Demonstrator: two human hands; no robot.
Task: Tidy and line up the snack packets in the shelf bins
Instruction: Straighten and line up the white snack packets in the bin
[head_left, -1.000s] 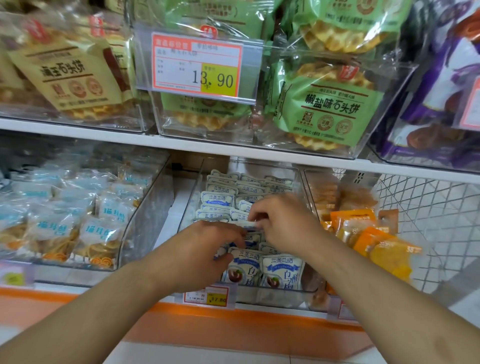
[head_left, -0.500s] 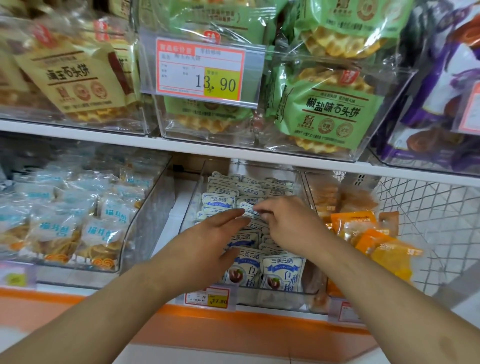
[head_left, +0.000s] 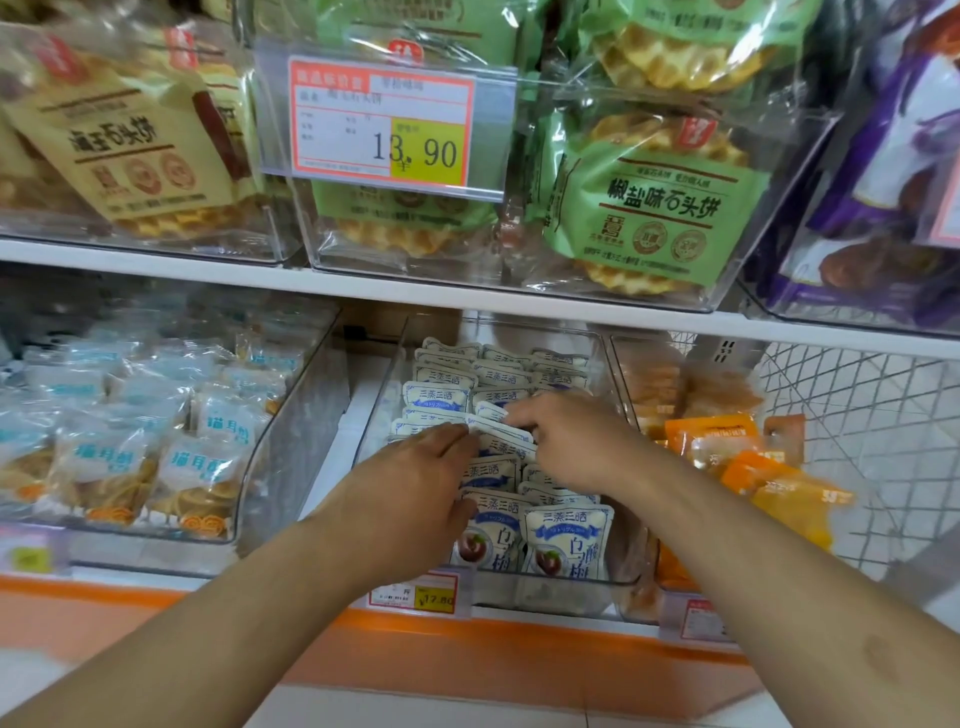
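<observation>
the white shelf (head_left: 363, 291) carries clear bins on two levels, and the work sits in the middle clear bin (head_left: 561, 587) of the lower level, between a bin of pale blue cookie packs (head_left: 202, 462) on the left and a bin of orange packets (head_left: 748, 467) on the right, with a wire basket (head_left: 857, 415) at the far right. above, the upper bins hold green waffle bags (head_left: 654, 208), tan bags (head_left: 130, 145) and a large price tag (head_left: 382, 122) reading 13.90. inside the middle bin the white-and-blue snack packets (head_left: 566, 540) stand in rows from the near wall to the far end; the far rows look even, while the ones in the middle lean and overlap. both hands are together over that middle stretch: the left hand (head_left: 410, 483) reaches in with its fingers fairly straight, fingertips meeting the edge of a tilted loose packet (head_left: 498, 431), and the right hand (head_left: 571, 447) pinches the same packet from the other side. the packets look light, soft and crinkly, with slick film that would slide under a flat push, so the best hold is probably the sealed top edge, pinched between thumb and finger, easing each one upright into its row. squeezing the belly risks crushing what is inside, and a careless nudge could topple the neighbouring row. a small price label (head_left: 415, 595) hangs on the bin's near face.
</observation>
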